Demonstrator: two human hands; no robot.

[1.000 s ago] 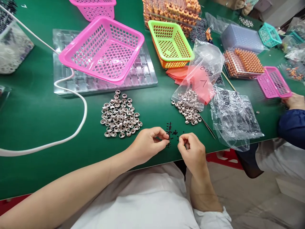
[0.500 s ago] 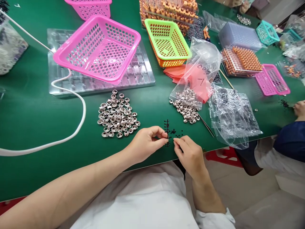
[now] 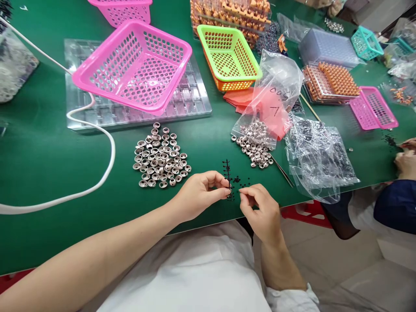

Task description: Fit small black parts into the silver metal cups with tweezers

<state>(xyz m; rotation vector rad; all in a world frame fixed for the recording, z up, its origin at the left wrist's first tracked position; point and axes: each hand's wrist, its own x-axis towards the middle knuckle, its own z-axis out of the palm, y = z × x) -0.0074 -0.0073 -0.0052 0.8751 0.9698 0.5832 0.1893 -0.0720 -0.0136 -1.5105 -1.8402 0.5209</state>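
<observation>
My left hand pinches a thin black plastic sprue with short side branches, its upper end pointing away from me. Just right of it, my right hand has thumb and forefinger brought together; whatever sits between the tips is too small to make out. Tiny loose black parts lie on the green table beyond my right fingertips. Left of my hands is a pile of silvery metal rings. More small metal rings spill from a clear plastic bag on the right. Metal tweezers lie beside them.
A pink basket rests on a clear tray, with a white cable curving at left. Behind stands a green basket. Plastic bags of black parts lie right; another person's hand is at the far right.
My right hand has drawn slightly to the right, away from the sprue. The sprue has tilted a little in my left hand. At far right, the other person's hands have shifted.
</observation>
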